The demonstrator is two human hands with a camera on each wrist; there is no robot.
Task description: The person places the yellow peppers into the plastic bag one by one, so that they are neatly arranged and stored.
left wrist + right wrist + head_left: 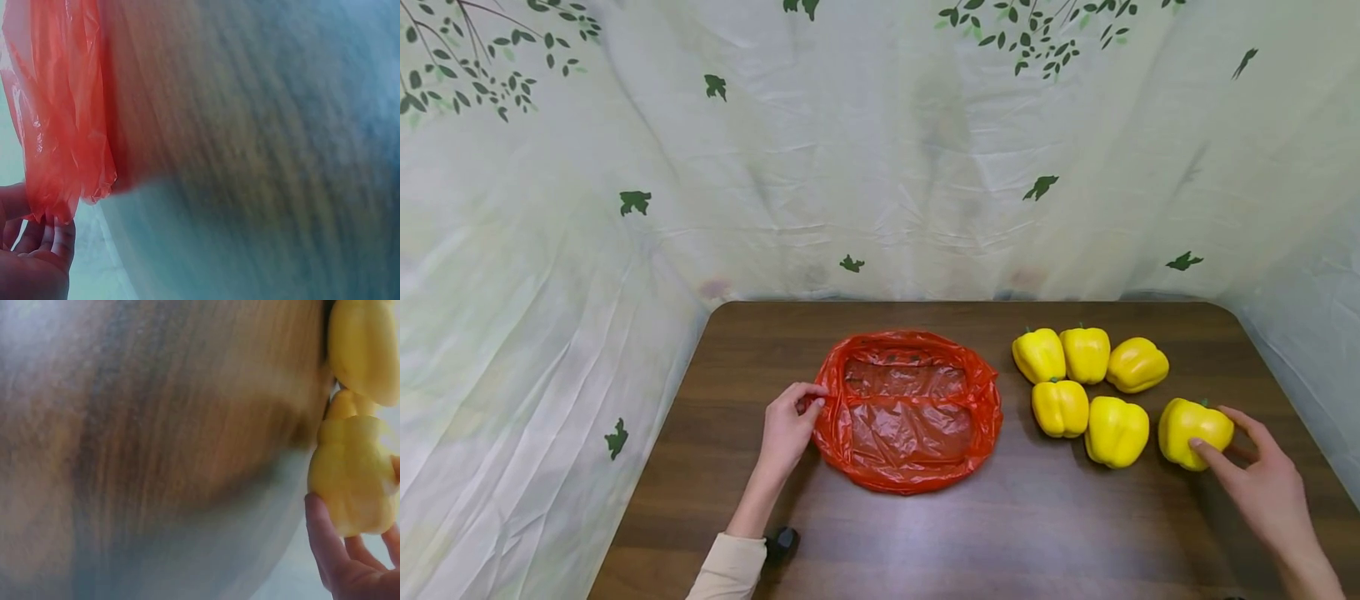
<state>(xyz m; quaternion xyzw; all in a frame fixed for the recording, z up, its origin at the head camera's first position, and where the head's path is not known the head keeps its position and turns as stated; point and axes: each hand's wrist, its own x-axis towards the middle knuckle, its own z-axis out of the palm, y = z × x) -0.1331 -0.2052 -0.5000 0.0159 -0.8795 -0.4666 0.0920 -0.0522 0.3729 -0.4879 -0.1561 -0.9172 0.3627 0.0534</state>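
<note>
A red plastic bag (910, 429) lies on the table with its mouth spread open and its rim rolled outward. My left hand (792, 421) pinches the left edge of that rim between thumb and fingers; the left wrist view shows the thin red film (59, 125) at the fingertips. Far to the right, my right hand (1262, 475) grips a yellow bell pepper (1187, 429), thumb on the near side and fingers on the far side. In the right wrist view this pepper (353, 478) sits between the fingers. Whether it touches the table cannot be told.
Several more yellow bell peppers (1086, 354) stand grouped between the bag and my right hand. Under everything is a dark wooden table (955, 542). A pale curtain (880, 167) with leaf prints hangs behind it and at both sides. A small black object (784, 543) is at my left wrist.
</note>
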